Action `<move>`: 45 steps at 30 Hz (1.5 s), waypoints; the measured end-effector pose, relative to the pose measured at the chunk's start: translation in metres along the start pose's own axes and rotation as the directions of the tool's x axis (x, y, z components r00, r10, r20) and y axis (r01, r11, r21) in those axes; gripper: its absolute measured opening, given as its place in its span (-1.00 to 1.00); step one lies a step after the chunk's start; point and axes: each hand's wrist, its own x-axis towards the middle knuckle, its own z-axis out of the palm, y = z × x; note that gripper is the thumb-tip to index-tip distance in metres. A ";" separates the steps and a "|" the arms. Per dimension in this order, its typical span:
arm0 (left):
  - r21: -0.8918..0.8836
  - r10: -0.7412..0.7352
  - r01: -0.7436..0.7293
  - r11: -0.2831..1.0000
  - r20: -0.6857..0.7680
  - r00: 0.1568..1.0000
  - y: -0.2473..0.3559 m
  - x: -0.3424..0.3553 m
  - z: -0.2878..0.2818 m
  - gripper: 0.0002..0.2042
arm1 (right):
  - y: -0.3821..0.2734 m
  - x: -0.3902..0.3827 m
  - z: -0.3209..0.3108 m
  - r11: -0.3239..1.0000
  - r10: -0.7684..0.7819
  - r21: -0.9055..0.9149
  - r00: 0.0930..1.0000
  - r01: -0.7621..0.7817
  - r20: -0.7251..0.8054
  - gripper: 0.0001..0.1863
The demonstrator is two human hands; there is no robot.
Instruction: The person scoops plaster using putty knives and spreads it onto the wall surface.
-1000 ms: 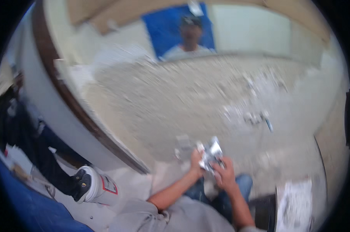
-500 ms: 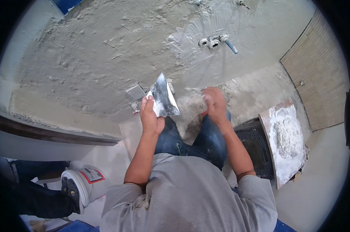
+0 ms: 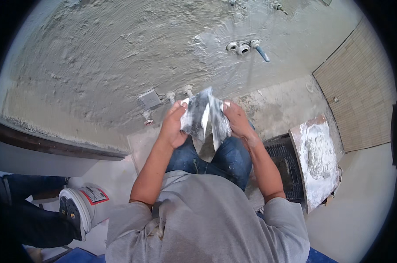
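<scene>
My left hand (image 3: 171, 125) is closed on a wide metal scraper (image 3: 195, 116), a flat blade smeared with white plaster. Close beside it, my right hand (image 3: 240, 120) grips a second metal scraper (image 3: 219, 123), blurred by motion. The two blades meet or nearly meet above my knees, with a streak of white plaster between them. Any handles are hidden by my fingers. To the right, a heap of wet white plaster (image 3: 319, 151) lies on a board (image 3: 313, 195), which rests over a black crate (image 3: 285, 164).
Ahead stands a rough grey plastered wall (image 3: 111, 57) with pipe fittings and a blue-handled valve (image 3: 263, 53). A small square box (image 3: 150, 99) sits low on it. At left, another person's shoe (image 3: 71, 215) is by a white bucket (image 3: 93, 204). Tan ribbed panelling (image 3: 360, 87) stands at right.
My right hand has moved left toward my left hand, and its scraper now shows up against the other one. My left hand's scraper has shifted slightly right and turned.
</scene>
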 end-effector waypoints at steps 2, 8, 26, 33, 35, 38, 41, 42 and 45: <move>0.002 0.087 -0.087 0.996 0.047 0.995 0.013 0.002 -0.006 -0.83 | -0.005 -0.010 -0.016 0.980 0.095 -0.184 0.991 -0.076 0.092 -0.69; 0.228 0.347 -0.335 0.914 -0.015 0.938 0.033 0.012 -0.003 -0.85 | -0.048 -0.024 -0.021 0.813 -0.334 -0.531 0.938 0.238 -0.092 -0.78; 0.692 0.934 -0.722 -0.003 0.260 0.246 0.144 0.048 0.075 -0.80 | 0.021 0.015 0.016 0.812 -0.439 -0.515 0.869 0.275 -0.228 -0.62; 0.560 0.761 -0.590 -0.582 0.631 -0.152 0.258 0.052 0.026 -0.82 | 0.086 0.061 -0.009 0.915 0.176 0.401 0.923 -0.026 -0.341 -0.64; 0.549 0.691 -0.502 -0.668 0.708 -0.146 0.277 0.053 0.014 -0.82 | 0.091 0.079 -0.014 0.854 0.231 0.520 0.919 -0.034 -0.319 -0.65; 0.483 0.619 -0.491 -0.725 0.770 -0.155 0.290 0.063 0.001 -0.80 | 0.099 0.110 -0.014 0.823 0.321 0.565 0.867 -0.056 -0.381 -0.66; 0.383 0.518 -0.383 -0.841 0.775 -0.361 0.297 0.076 -0.004 -0.79 | 0.104 0.142 -0.001 0.799 0.470 0.591 0.731 -0.113 -0.495 -0.72; 0.396 0.541 -0.416 -0.819 0.775 -0.327 0.297 0.078 -0.006 -0.78 | 0.102 0.152 0.002 0.797 0.449 0.594 0.765 -0.109 -0.462 -0.69; 0.416 0.574 -0.472 -0.777 0.777 -0.260 0.294 0.079 -0.010 -0.77 | 0.087 0.188 0.010 0.803 0.411 0.579 0.835 -0.142 -0.366 -0.64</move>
